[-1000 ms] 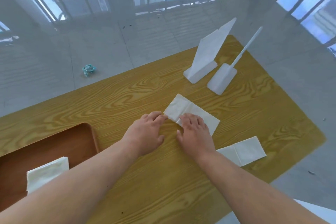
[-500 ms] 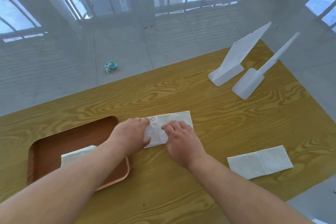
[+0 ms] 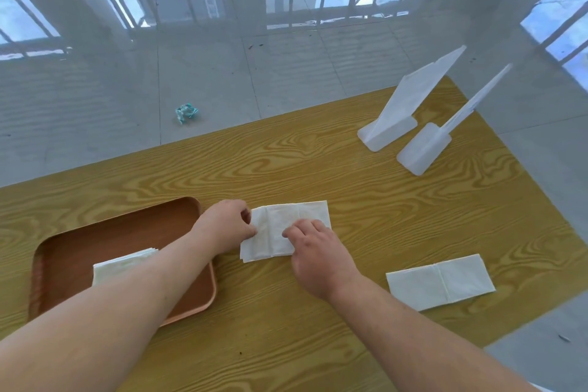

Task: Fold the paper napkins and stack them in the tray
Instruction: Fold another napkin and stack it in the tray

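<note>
A white paper napkin lies half folded on the wooden table, just right of the brown tray. My left hand pinches its left edge. My right hand presses flat on its near right part. Inside the tray rests a small stack of folded napkins, partly hidden by my left forearm. Another napkin lies flat at the table's near right edge.
Two white plastic stands sit at the far right of the table. A crumpled teal scrap lies on the tiled floor beyond the table's far edge.
The napkin has been slid left toward the tray and turned, with both hands moving along with it. The view has panned left, showing more of the tray.
</note>
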Available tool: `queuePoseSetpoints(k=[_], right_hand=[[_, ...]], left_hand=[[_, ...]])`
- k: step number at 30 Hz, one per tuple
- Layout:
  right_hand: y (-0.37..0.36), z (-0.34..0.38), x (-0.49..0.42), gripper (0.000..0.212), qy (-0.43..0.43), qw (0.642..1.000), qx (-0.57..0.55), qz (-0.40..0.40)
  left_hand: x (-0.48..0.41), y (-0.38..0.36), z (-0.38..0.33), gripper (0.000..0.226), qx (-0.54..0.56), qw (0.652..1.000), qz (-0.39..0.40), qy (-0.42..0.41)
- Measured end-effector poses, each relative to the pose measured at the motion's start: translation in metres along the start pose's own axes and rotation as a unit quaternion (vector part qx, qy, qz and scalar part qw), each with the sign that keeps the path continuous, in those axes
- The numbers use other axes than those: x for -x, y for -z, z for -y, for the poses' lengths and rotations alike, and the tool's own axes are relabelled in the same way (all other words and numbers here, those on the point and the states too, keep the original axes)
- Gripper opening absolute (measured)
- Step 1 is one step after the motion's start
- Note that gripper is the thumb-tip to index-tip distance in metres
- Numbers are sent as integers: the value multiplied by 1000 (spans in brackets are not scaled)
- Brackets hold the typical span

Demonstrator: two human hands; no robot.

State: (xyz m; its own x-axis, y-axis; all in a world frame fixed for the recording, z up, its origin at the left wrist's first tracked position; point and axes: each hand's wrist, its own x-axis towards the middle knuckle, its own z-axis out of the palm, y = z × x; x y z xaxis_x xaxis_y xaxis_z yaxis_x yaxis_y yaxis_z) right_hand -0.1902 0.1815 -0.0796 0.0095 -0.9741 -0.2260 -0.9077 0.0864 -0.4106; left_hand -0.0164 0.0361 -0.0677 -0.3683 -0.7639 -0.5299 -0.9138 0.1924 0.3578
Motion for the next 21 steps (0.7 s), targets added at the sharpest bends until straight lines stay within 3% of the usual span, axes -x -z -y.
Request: queuePoseSetpoints(k=[4,10,14,16,18,21], right_hand=[[0,5,-1,49,-1,1000,-17,-3],[0,3,7,49,-3,1000,-13,-9],[5,0,10,43,12,1000,-22,-3],[8,-3,11,38,16,1000,-14,-11],[11,-7,13,39,4,1000,-9,-27],[13,-15,15,38,-8,999,-10,-53]], left_hand=[[5,1,-8,10,174,983,-21,61],[7,13,-19,7,175,979,-91,45],[8,7,-34,25,317,948,3,25],[10,0,-39,38,274,961,-1,32],[11,-6,-37,39,116,991,-57,45],[12,-12,-35,57,-7,993,-76,89]])
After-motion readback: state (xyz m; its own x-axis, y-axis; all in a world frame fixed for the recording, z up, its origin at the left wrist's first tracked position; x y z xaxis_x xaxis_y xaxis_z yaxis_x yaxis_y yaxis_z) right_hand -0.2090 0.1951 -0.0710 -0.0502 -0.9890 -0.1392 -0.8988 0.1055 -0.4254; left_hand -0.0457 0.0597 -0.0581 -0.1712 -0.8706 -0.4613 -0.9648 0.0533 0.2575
